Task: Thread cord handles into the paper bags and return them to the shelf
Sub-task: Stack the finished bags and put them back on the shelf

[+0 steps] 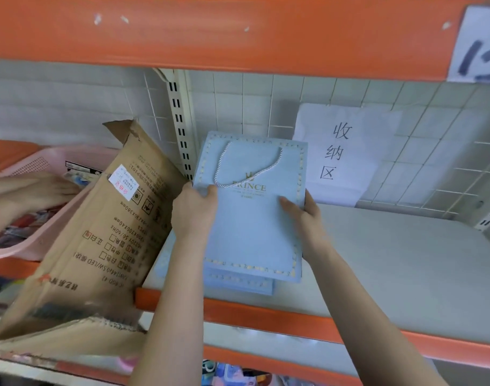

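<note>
1. Progress: the light blue paper bag (252, 224) carries a white cord handle (248, 178) on its upper face, so the threading looks done on that side. The lower face is hidden, so I cannot tell whether it has a second cord.
2. The bag is held just above the grey shelf (391, 260), over the left part of the board. It sits over at least one matching flat bag (244, 286) lying there, so I judge the return step to be nearly finished, with only the release left.
3. How many bags wait unthreaded does not show.
4. The left hand (193, 211) grips the bag's left edge, thumb on top and fingers beneath.
5. The right hand (305, 215) grips the right edge the same way, thumb lying across the printed face.
6. The bag is folded flat, printed face up. Its long axis runs near to far, with the mouth at the far end, toward the wire-grid back, and its base nearest the person.
7. The cord loop is draped back over the face toward the near side, across the gold lettering.
8. A cardboard box (113, 232) leans just left of the bag.
</note>
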Tool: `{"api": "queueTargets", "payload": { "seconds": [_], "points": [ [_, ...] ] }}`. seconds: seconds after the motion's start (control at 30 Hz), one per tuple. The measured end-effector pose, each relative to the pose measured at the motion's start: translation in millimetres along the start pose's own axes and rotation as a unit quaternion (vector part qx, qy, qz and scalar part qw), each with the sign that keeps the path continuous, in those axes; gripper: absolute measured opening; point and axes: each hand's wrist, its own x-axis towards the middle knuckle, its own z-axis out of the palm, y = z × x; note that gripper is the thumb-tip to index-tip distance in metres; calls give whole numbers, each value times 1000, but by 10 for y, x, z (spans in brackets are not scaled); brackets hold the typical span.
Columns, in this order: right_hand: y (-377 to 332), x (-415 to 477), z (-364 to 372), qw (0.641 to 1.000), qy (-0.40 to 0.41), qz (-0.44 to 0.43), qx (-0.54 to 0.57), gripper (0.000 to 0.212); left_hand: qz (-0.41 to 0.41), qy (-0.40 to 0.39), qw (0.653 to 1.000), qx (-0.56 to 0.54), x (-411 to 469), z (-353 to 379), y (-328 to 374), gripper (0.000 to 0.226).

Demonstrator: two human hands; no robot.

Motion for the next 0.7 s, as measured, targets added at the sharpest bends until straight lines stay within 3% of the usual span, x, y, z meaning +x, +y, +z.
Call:
{"api": "queueTargets", "payload": {
  "seconds": [0.2, 0.3, 0.37, 0.47, 0.6, 0.63, 0.7],
  "points": [
    [-393, -73, -591, 995, 45, -40, -79, 25, 68, -114, 989, -68, -267, 313, 394, 31],
    [-476, -63, -972, 977, 105, -48, -179, 44, 89, -192, 974, -79, -434, 594, 578, 45],
    [-483, -46, -1249, 941, 161, -32, -295, 60, 107, -239, 961, -92, -599, 788, 674, 51],
    [-378, -47, -1627, 878, 196, 45, -434, 54, 102, -312, 944, -31, -913, 1102, 644, 60],
    [156, -129, -1849, 797, 120, 148, -573, 50, 124, -380, 899, 181, -1221, 1427, 348, 80],
    [263, -160, -1826, 769, 107, 160, -610, 47, 136, -384, 890, 204, -1241, 1455, 299, 80],
    [313, -177, -1752, 747, 132, 160, -631, 47, 156, -379, 893, 187, -1251, 1396, 318, 78]
  ]
}}
